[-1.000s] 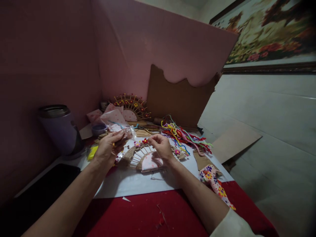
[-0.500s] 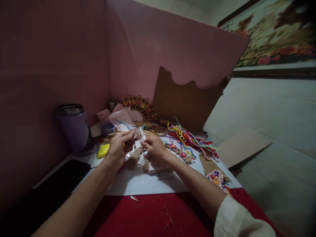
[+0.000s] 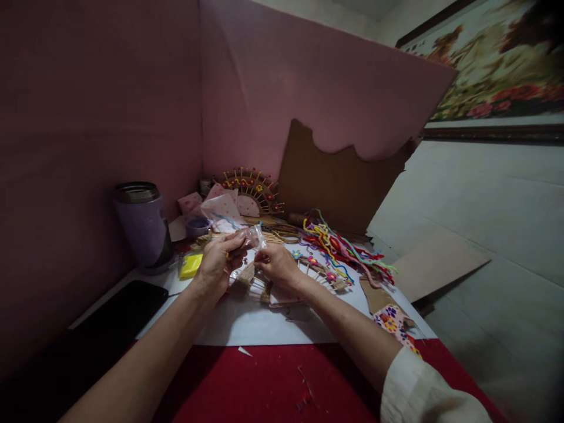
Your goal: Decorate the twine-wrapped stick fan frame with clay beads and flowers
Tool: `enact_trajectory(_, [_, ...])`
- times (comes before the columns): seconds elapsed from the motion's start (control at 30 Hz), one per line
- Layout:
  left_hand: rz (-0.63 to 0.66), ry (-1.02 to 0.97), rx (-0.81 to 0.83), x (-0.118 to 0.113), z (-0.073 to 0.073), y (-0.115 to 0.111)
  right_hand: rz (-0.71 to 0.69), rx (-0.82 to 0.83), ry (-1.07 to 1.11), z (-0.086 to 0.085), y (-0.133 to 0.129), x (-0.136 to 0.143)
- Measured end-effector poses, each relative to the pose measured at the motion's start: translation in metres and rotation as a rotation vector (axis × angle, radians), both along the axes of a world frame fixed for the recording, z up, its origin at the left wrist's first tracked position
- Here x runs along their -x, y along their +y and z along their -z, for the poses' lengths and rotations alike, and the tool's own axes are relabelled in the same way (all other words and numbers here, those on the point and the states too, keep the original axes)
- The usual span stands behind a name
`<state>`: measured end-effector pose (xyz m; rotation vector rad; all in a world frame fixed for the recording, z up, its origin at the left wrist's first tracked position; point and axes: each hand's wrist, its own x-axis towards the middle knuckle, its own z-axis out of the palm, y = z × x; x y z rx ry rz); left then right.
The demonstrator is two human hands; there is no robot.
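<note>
My left hand (image 3: pixel 219 258) is closed on a small clear plastic bag (image 3: pixel 254 236) with something brownish-pink inside. Close against the bag's right side, my right hand (image 3: pixel 278 267) has its fingers pinched together; what they hold is too small to make out. Beneath both hands lies a fan-shaped craft piece (image 3: pixel 315 273) of thin sticks, twine and pink cloth, trimmed with pink and blue flowers. My right hand hides part of it.
A purple tumbler (image 3: pixel 143 229), a black phone (image 3: pixel 127 308) and a yellow packet (image 3: pixel 190 266) are on the left. Behind stand a finished-looking stick fan (image 3: pixel 253 188) and torn cardboard (image 3: pixel 326 176). Colourful pipe cleaners (image 3: pixel 343 249) and patterned cloth (image 3: pixel 392 320) lie at right.
The view has swung slightly left, so everything sits a little further right. My right fingers have drawn slightly down from the bag; my left hand keeps its hold.
</note>
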<state>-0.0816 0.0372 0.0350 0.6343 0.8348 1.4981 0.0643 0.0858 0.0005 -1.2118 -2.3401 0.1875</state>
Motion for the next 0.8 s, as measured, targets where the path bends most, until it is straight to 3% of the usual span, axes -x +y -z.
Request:
enact_trajectory(0.43, [-0.001, -0.002, -0.004, -0.001, -0.001, -0.001, -0.039, -0.122, -0.28, -0.001, -0.011, -0.002])
enact_trajectory(0.8, [0.016, -0.011, -0.005, -0.002, -0.002, -0.002, -0.051, -0.149, -0.266, -0.002, -0.012, -0.011])
